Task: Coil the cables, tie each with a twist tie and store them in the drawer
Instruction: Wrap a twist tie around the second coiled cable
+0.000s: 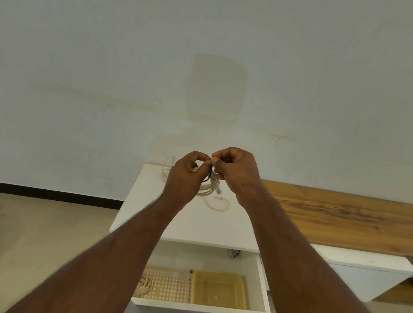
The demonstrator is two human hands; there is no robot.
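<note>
Coiled cable [207, 188], pale and rubbery, hangs above the white tabletop [189, 220], gripped at its 12 o'clock edge. Left hand [185, 177] curls round the loops; right hand [236, 172] pinches a thin dark twist tie [207, 178] beside it, fingertips meeting. At 6 o'clock the open drawer [261, 282] holds a perforated tray [170, 289], a translucent yellow bin [218, 288] and another coil [144, 285]

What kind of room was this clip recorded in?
Probably a sparse indoor room, maybe an office or workshop: a plain wall, a white cabinet with its drawer open, and a wooden benchtop beside it.
</note>
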